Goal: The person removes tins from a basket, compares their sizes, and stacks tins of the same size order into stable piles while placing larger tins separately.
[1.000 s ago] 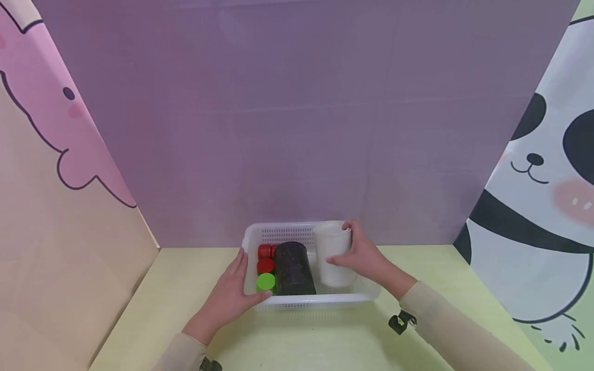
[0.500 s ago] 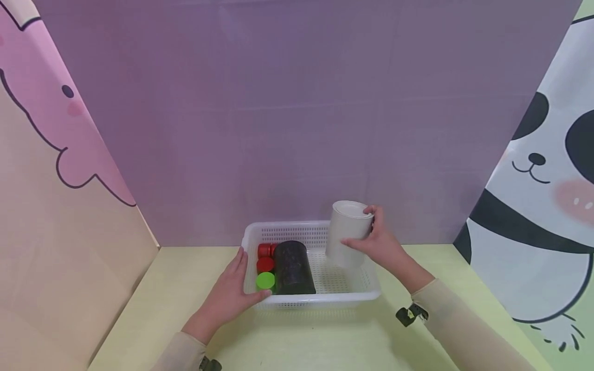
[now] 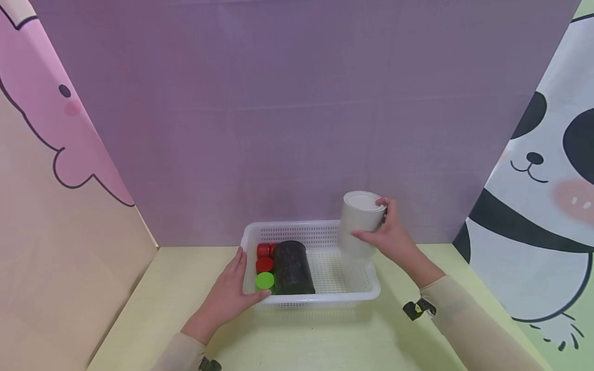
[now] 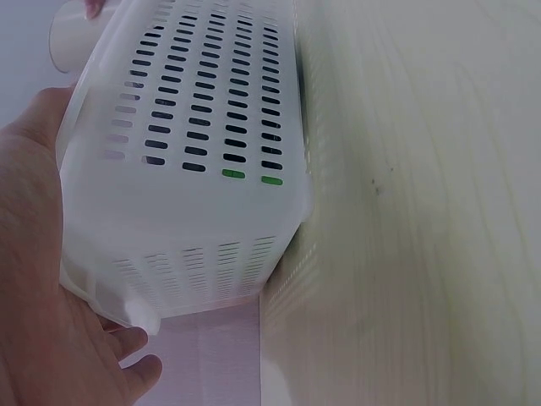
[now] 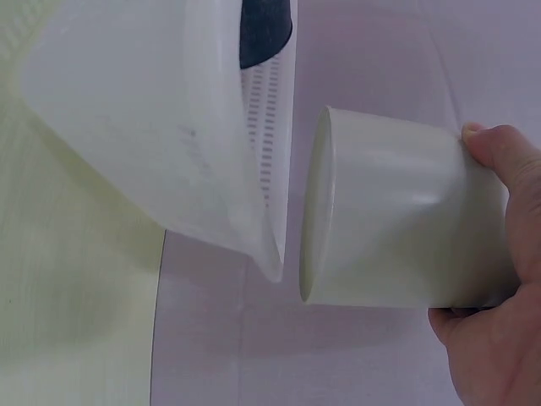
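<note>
My right hand (image 3: 392, 239) grips a white cylindrical canister (image 3: 359, 226) near its top, thumb on the front side and fingers round the far side. It is lifted over the right end of a white perforated plastic basket (image 3: 325, 298); in the right wrist view the canister (image 5: 406, 211) is above the basket's rim, apart from it. At the basket's front left corner my left hand (image 3: 227, 288) holds on, thumb on the front rim and fingers along the left side. Inside stand a black cylinder (image 3: 293, 268), several red caps (image 3: 264, 265) and a green cap (image 3: 265, 281).
The basket sits on a pale wood-grain table (image 3: 297, 340), close to the purple backdrop (image 3: 297, 129) behind. A panel with a pink cartoon animal (image 3: 69, 129) rises on the left, one with a panda (image 3: 533, 206) on the right.
My right hand has lifted the white canister up out of the basket's right part and moved it to the right. My left hand and the basket have stayed in place.
</note>
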Demonstrator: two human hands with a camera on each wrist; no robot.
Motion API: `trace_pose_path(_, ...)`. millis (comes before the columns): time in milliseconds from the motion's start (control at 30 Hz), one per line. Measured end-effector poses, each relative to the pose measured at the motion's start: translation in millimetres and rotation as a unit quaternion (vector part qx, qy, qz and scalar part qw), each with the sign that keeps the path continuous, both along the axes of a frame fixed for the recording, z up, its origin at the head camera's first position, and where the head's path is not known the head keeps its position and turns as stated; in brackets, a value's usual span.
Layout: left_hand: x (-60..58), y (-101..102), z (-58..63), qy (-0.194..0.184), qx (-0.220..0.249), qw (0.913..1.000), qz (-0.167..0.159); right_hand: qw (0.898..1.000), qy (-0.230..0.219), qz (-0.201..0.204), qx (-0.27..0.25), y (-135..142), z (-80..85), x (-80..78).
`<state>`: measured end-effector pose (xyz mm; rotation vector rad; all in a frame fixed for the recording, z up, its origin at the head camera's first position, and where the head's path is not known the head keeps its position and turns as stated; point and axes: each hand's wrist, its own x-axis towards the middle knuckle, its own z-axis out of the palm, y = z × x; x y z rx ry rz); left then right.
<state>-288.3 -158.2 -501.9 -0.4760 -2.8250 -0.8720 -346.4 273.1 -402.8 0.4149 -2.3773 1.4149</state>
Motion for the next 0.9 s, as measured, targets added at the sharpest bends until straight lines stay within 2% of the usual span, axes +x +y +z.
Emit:
trace_pose_path(567,0.6,1,1.8,0.003,0.001,1.0,-0.002,0.998,0.037,-0.057,0.006,38,-3.6,-11.1)
trace_pose_path(900,-0.3,-1,-1.0,0.004,0.005,1.0,-0.004,0.996,0.039,-0.08,0.019,58,-15.1,-17.4)
